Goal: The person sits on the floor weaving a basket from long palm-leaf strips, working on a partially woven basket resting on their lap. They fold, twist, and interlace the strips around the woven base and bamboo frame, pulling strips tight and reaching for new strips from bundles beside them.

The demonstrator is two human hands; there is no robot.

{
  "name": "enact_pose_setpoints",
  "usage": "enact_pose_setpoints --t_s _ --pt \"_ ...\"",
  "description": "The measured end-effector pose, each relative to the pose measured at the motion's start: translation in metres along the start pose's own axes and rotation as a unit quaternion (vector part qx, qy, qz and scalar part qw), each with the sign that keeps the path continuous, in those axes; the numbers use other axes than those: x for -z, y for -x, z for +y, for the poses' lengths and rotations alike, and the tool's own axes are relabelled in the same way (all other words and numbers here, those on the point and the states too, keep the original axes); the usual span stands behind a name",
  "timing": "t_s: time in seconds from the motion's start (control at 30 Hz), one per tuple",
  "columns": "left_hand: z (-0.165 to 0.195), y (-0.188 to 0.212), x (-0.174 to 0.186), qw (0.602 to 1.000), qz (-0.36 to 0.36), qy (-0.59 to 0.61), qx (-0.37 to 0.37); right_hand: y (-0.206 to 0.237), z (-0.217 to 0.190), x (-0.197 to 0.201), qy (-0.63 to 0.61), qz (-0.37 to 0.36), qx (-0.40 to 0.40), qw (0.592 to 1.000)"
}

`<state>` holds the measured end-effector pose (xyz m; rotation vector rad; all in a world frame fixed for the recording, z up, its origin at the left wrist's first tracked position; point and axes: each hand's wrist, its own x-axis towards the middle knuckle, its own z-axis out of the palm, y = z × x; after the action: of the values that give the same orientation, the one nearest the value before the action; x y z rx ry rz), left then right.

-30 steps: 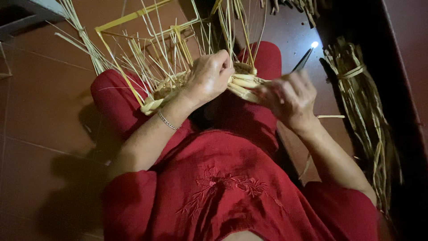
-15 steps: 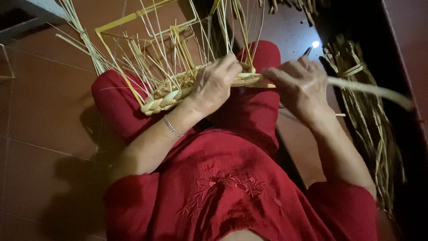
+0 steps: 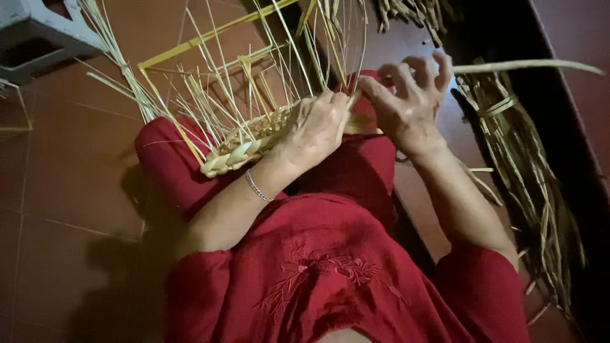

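A half-woven straw basket rests on my lap over red trousers, its braided rim curving left and many loose upright stalks fanning above it. My left hand grips the rim at its right end, fingers curled over the weave. My right hand is just beside it, pinching a long pale straw strand that runs out to the right above the floor.
A bundle of dried straw lies on the floor at the right, tied with a strip. A yellow frame stands behind the basket. A grey stool sits at the top left on reddish floor tiles.
My right hand has risen and drawn the long strand out to the right. The left hand stays on the basket rim, which has shifted slightly with the head moving closer.
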<state>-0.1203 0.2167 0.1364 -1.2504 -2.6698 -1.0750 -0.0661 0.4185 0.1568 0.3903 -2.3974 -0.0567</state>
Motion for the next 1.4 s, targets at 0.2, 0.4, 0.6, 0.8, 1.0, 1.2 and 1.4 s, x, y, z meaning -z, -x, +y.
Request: enact_pose_setpoints --t_s 0.2,0.4,0.6,0.8,1.0,1.2,1.4 --pt "-0.011 0.011 -0.005 0.993 0.057 0.069 0.074 0.015 -0.004 -0.031 -0.265 -0.001 -0.091 0.96" --pt "-0.017 0.013 -0.02 0.985 0.141 0.059 0.077 0.003 -0.007 -0.055 -0.627 -0.202 -0.432 0.615" --pt "-0.033 0.004 -0.041 0.998 0.042 -0.036 0.031 -0.019 -0.004 -0.058 -0.706 -0.245 -0.485 0.454" --pt "-0.035 -0.002 -0.03 0.997 -0.047 0.012 0.062 -0.015 -0.013 -0.064 -0.769 -0.164 -0.488 0.379" --pt "-0.028 -0.014 -0.006 0.996 0.01 0.08 0.042 0.001 -0.022 -0.059 -0.725 -0.154 -0.571 0.354" --pt "-0.015 -0.023 -0.009 0.985 -0.055 0.013 0.164 0.012 -0.024 -0.055 -0.738 0.006 -0.625 0.255" --pt "-0.016 -0.018 -0.027 0.993 0.008 0.012 0.118 0.017 -0.024 -0.052 -0.739 0.089 -0.614 0.264"
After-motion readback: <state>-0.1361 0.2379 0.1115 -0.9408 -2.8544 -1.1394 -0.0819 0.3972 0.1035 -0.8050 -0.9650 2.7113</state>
